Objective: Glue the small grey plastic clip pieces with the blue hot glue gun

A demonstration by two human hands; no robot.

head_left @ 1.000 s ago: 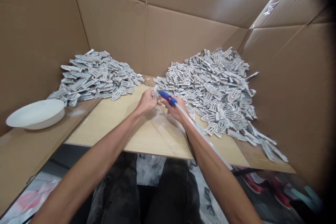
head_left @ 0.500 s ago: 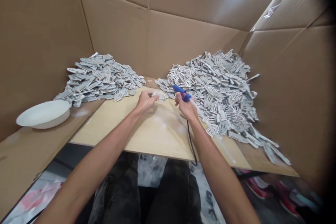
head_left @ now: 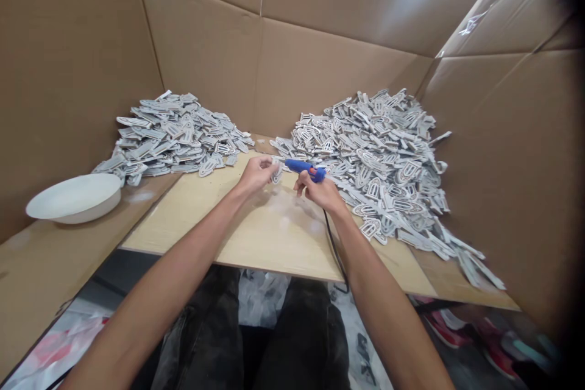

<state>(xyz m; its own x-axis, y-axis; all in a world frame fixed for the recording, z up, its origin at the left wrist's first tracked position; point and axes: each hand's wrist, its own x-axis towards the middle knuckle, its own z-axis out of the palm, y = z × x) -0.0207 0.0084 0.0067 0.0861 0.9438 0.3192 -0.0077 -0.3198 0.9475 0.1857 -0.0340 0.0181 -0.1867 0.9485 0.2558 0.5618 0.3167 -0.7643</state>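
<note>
My left hand (head_left: 256,174) pinches a small white-grey cut-out piece (head_left: 276,173) between thumb and fingers, above the pale board (head_left: 269,231). My right hand (head_left: 320,190) is closed around a blue glue gun (head_left: 305,168), whose nozzle points left, close to the piece. Whether the nozzle touches it I cannot tell. A black cord (head_left: 335,244) hangs from the gun down past the board's front edge. Similar pieces lie in a large heap (head_left: 384,152) to the right and a smaller heap (head_left: 178,134) to the left.
A white oval bowl (head_left: 75,200) rests on the cardboard at the left. Cardboard walls (head_left: 205,42) enclose the back and both sides. Below the board's front edge are my legs (head_left: 297,341) and plastic bags (head_left: 264,295). Red shoes (head_left: 450,326) show at lower right.
The glue gun has swung level and moved left and slightly down, its nozzle now near the piece. My left hand has tilted the piece more upright.
</note>
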